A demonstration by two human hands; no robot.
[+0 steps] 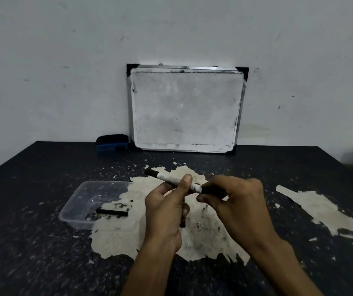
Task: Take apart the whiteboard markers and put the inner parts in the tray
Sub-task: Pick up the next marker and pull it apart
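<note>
The clear tray (75,207) sits on the dark, worn counter (32,253), left of the hands, and holds one black inner rod (112,212) lying flat. Above the counter, both hands grip one marker (171,179): the left hand (167,208) wraps the white barrel, thumb up across it, while the right hand (237,201) pinches the black end, its fingers (208,197) closed round it. That end is mostly hidden. Behind stand a whiteboard (185,110) and an eraser (111,142).
</note>
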